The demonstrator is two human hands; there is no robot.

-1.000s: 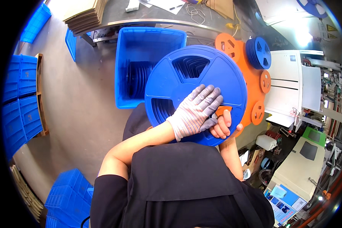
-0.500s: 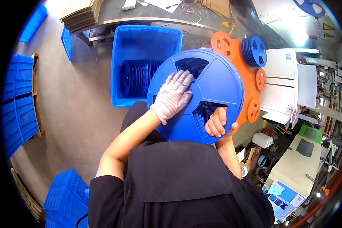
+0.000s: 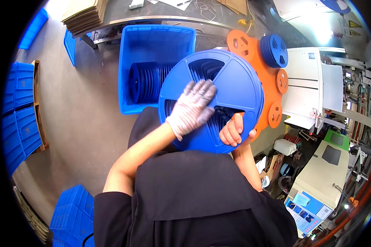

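Observation:
In front of my body stands a stack of large blue reels (image 3: 239, 84), its front disc facing me with wedge-shaped cutouts that show more discs behind. My left hand (image 3: 191, 109), in a pale striped glove, lies with fingers stretched over the middle of the front disc and hides its hub. Bare, my right hand (image 3: 233, 131) grips the reels at the lower right, fingers curled at a cutout and thumb by the outer rim. A small orange bit (image 3: 236, 116) shows at its fingertips; I cannot tell what it is. Behind the reels rises an orange stand (image 3: 269, 88) with round discs.
A blue bin (image 3: 157, 35) at the upper left holds a row of blue reels (image 3: 146, 82). Smaller blue reels (image 3: 273, 50) sit on the stand. A workbench (image 3: 152, 14) runs behind. Machines (image 3: 317, 177) line the right; stacked blue crates (image 3: 20, 107) stand left.
My left hand has slid a little to the right across the disc, its fingers slightly blurred. My right hand keeps its hold on the reels. The whole view has shifted slightly.

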